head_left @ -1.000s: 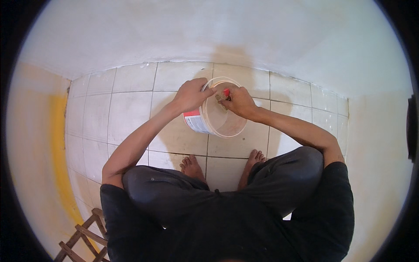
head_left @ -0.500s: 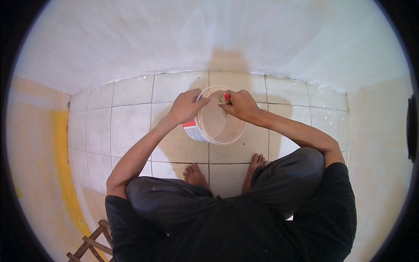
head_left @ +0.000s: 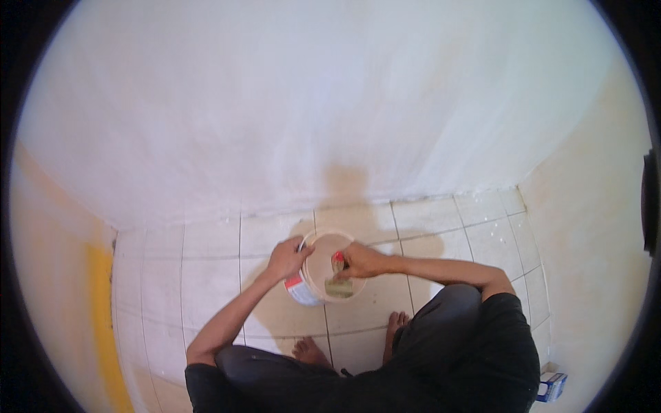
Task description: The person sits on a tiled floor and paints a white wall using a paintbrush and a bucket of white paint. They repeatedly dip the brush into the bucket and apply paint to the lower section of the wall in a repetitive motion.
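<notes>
A round white plastic bucket (head_left: 304, 292) with a red-and-white label is held a little in front of my feet. Its inside looks pale and coated. My left hand (head_left: 286, 260) grips the bucket's left rim, thumb over the edge. Over the bucket's mouth my right hand (head_left: 363, 261) is closed around a wide, flat paintbrush (head_left: 339, 286). The brush has a red-tipped, smeared handle, and its broad greenish-grey end points toward me. Whether that end touches the bucket's inner wall I cannot tell.
A whitish wall (head_left: 275, 124) rises ahead, with side walls left and right. Yellow paint (head_left: 103, 316) marks the left one. Pale floor tiles (head_left: 213, 289) lie below. A blue-and-white box (head_left: 551, 386) stands at lower right, beside my bent leg.
My view has tilted up toward the wall, so bucket and hands sit lower in the picture. The right hand has turned the brush, and its broad end now shows over the bucket.
</notes>
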Available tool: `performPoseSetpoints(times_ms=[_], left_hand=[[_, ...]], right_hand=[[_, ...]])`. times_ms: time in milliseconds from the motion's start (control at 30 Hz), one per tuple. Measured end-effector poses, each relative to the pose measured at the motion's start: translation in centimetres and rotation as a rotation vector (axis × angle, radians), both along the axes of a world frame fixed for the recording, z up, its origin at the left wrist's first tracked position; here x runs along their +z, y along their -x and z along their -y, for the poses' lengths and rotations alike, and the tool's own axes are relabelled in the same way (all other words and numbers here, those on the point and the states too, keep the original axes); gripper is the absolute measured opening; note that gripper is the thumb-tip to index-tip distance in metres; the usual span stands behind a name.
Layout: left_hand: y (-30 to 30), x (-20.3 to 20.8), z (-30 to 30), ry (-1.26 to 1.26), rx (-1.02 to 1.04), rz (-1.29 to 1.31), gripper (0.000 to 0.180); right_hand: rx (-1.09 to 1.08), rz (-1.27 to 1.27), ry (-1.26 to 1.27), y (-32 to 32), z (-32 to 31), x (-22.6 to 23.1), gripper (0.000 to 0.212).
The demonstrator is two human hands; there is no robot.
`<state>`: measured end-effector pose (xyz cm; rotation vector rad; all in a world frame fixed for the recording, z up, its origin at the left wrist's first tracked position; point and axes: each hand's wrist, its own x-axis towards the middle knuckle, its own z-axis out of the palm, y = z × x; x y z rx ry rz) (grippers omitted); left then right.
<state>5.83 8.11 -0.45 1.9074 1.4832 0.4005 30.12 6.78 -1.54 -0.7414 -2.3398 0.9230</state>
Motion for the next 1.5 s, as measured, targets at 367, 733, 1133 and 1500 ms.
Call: performPoseSetpoints(times_ms=[367,733,1133,1500], left_hand=[[0.5,-2.0,-0.9,0.015,-0.074,0.042,0.041],[0.3,-0.7,0.0,0.052,-0.044,0.024,0.045],[0.4,-1.5,-0.8,0.075,-0.089,0.024,0.047],[-0.7,-1.9,-1.0,-0.016,-0.128,-0.021,0.045]], right_hand=[[-0.312,0.460,-0.279,-0.8,-0.9,1.2,0.028],[-0.005,0.115,0.223,0.6,1.5,3.5,0.042],[-0.160,0.590,-0.290,-0.3,-1.4,1.0,0.035],[-0.175,0.226,0.094,0.1,0.7,0.5,0.046]])
